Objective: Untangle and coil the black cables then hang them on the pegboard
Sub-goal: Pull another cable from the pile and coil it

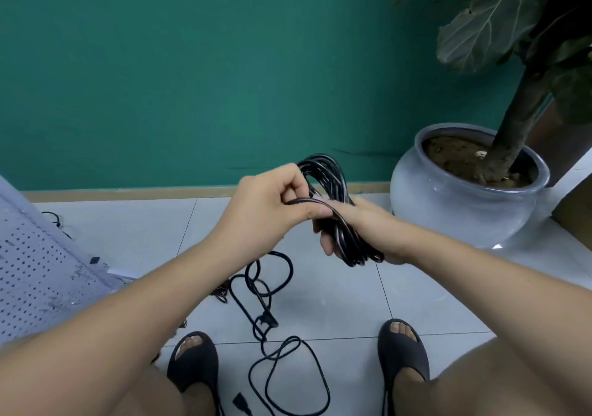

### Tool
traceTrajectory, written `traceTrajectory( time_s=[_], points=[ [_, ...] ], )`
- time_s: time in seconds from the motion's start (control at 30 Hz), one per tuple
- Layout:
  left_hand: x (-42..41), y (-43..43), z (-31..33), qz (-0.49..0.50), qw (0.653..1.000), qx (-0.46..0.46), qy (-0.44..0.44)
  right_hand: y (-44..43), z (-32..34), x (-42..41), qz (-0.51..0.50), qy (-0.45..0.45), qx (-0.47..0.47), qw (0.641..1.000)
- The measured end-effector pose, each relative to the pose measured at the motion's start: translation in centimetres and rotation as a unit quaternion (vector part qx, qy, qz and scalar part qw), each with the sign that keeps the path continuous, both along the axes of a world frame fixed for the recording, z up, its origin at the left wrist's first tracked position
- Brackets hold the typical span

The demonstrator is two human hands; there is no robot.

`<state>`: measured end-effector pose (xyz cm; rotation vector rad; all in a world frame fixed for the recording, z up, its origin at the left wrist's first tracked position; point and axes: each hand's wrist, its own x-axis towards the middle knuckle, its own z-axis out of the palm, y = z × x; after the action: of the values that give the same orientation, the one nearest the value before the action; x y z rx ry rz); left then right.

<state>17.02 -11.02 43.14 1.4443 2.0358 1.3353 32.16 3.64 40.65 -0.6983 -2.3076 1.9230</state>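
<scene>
A coiled black cable (333, 185) is held up in front of the green wall. My right hand (362, 223) grips the lower part of the coil, with the loops running across its palm. My left hand (272, 197) pinches one strand of the same cable just left of the coil. More black cables (266, 290) lie loose and tangled on the tiled floor between my feet, one ending in a plug (242, 403). The white pegboard (35, 268) leans at the far left.
A large grey pot (458, 204) with a big-leaved plant stands at the right against the wall. My two feet in dark sandals (192, 361) rest on the floor either side of the loose cables. A brown box edge shows at the far right.
</scene>
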Motion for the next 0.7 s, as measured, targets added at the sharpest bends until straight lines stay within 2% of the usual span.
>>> traceTrajectory(
  time_s=[0.17, 0.27, 0.37, 0.43, 0.6, 0.7],
  points=[
    [-1.2, -0.3, 1.7, 0.017, 0.999, 0.038, 0.018, -1.1, 1.1, -0.1, 0.023, 0.008, -0.081, 0.996],
    [-2.0, -0.7, 2.5, -0.006, 0.995, 0.049, 0.084, -0.4, 2.1, 0.7, 0.062, -0.01, -0.016, 0.998],
    [-2.7, -0.7, 2.5, -0.028, 0.983, 0.049, 0.175, -0.3, 2.7, 1.2, 0.112, -0.13, 0.069, 0.983],
    [-3.0, -0.5, 2.1, -0.032, 0.977, 0.045, 0.205, -0.6, 2.7, 1.2, 0.143, -0.168, 0.088, 0.971],
    [-3.8, -0.1, 1.8, -0.019, 0.976, 0.049, 0.21, -0.7, 3.7, 1.3, 0.208, -0.17, 0.083, 0.96],
    [-3.9, 0.0, 2.0, -0.008, 0.991, -0.018, 0.13, -1.0, 4.0, 1.5, 0.207, -0.152, 0.096, 0.962]
  ],
)
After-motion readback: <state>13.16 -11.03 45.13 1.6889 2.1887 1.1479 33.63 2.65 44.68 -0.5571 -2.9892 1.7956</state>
